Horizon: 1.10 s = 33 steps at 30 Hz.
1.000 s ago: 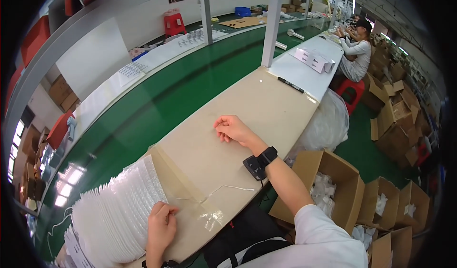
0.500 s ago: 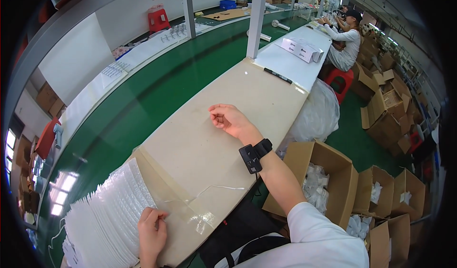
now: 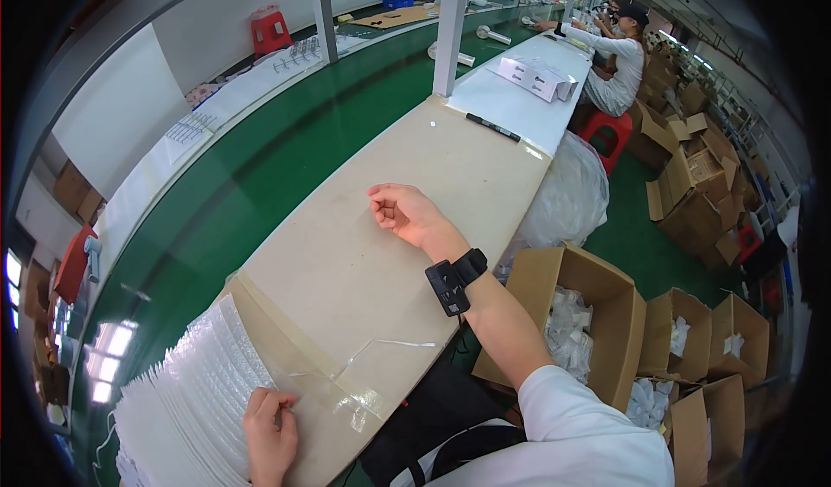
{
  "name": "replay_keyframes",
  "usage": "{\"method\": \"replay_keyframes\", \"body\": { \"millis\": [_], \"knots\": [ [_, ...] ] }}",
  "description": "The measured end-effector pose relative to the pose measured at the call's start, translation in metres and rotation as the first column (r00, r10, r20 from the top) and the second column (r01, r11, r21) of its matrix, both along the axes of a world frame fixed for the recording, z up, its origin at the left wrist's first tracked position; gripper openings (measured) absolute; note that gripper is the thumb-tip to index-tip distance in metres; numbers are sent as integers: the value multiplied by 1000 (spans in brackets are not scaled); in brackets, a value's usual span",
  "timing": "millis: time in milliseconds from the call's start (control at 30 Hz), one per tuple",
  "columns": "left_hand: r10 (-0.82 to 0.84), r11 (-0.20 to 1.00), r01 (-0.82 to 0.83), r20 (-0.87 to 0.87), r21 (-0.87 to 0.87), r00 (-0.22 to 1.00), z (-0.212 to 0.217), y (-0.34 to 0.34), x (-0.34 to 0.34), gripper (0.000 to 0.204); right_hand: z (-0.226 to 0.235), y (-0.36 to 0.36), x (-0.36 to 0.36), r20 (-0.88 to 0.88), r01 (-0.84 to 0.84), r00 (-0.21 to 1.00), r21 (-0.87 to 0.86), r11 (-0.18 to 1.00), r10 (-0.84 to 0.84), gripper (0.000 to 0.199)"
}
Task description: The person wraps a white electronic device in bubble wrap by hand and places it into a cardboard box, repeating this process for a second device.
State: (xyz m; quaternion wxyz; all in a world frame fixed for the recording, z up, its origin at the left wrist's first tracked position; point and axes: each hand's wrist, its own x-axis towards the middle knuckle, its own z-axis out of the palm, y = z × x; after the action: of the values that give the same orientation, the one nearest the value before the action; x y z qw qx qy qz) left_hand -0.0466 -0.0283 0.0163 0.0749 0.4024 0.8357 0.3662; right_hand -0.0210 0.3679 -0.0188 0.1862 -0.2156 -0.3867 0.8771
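Loosely curled, my right hand (image 3: 405,213) hovers over or rests on the beige tabletop (image 3: 346,253); I cannot tell if it touches. Nothing shows in its fingers, and a black strapped device (image 3: 450,286) sits on that wrist. My left hand (image 3: 270,433) is at the near end of the table, its fingers bent inward with nothing visible in them. Right beside it, on its left, lies a fanned stack of white bubble-wrap bags (image 3: 190,392). A thin clear strip (image 3: 381,345) lies on the tabletop between the two hands.
Beyond the table's far-left edge runs a green conveyor belt (image 3: 251,162). A black marker (image 3: 492,127) and a white folded carton (image 3: 535,78) lie farther up. Cardboard boxes (image 3: 606,279) with plastic-wrapped pieces stand at right. A co-worker (image 3: 619,63) sits at the far end.
The scene has shifted slightly left in the picture, and my hands keep nearly the same pose. The co-worker's arm now stretches out toward the conveyor belt.
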Motion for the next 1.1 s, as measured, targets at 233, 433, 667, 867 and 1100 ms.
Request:
{"method": "replay_keyframes", "body": {
  "millis": [233, 433, 667, 867, 1100],
  "knots": [
    [8, 1000, -8, 1, -28, 1000, 2, 8, 3, 16, -7, 7, 0, -2, 8, 1000, -23, 1000, -8, 7],
    [32, 999, -31, 23, -43, 999, 3, 4, 3, 16, -9, 5, -3, -22, 6, 1000, -85, 996, -7, 8],
    [7, 999, -7, 11, -44, 1000, 1, 8, 2, 16, -10, 13, 2, -17, 29, 999, -172, 985, -33, 9],
    [0, 999, 0, 9, -33, 1000, 0, 8, 1, 16, -8, 14, -1, -32, 33, 999, -195, 980, -40, 10],
    [-3, 1000, 4, 22, -29, 1000, -9, 5, -5, 16, -9, 16, 2, -40, 33, 998, -229, 973, -43, 10]
  ]
}}
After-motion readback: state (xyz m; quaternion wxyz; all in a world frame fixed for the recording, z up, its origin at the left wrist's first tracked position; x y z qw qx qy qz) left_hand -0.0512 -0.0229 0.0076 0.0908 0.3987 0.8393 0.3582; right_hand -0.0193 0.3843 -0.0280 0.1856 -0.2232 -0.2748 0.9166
